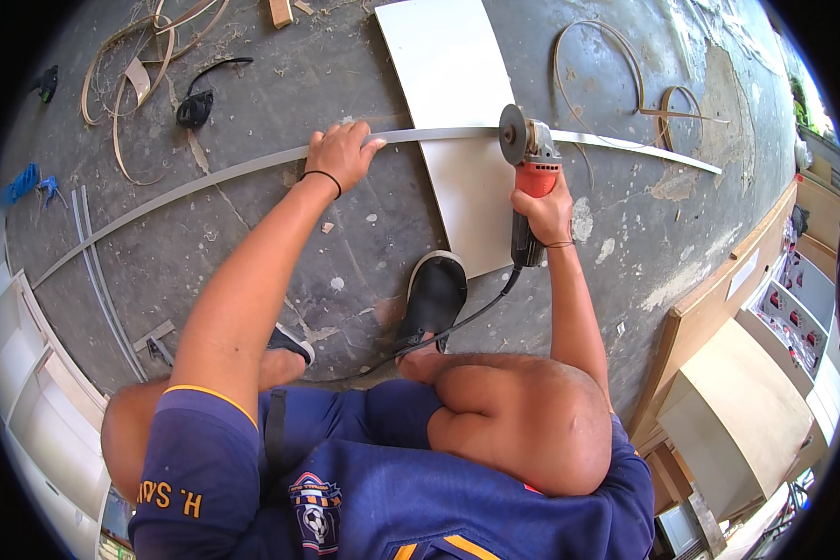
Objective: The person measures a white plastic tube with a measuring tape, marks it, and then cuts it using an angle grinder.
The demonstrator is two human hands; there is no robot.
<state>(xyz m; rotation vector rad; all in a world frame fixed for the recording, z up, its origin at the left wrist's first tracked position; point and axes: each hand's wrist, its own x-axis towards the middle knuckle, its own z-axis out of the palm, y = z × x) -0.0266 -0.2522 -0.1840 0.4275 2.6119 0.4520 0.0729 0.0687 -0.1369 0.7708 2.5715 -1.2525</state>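
Note:
A long, narrow, pale grey strip, which looks like metal, runs across the floor from lower left to upper right. My left hand is closed over it left of the white board, thumb pointing right. The strip crosses that board, which lies flat on the floor. My right hand is wrapped round the body of a red and black angle grinder. Its round grey disc stands on edge at the strip, by the board's right edge. Whether the disc touches the strip or spins, I cannot tell.
The grinder's black cord trails past my shoe, which is against the board. Coiled edging strips lie at upper left, near a black tool part. More loops lie right; wooden panels stand far right.

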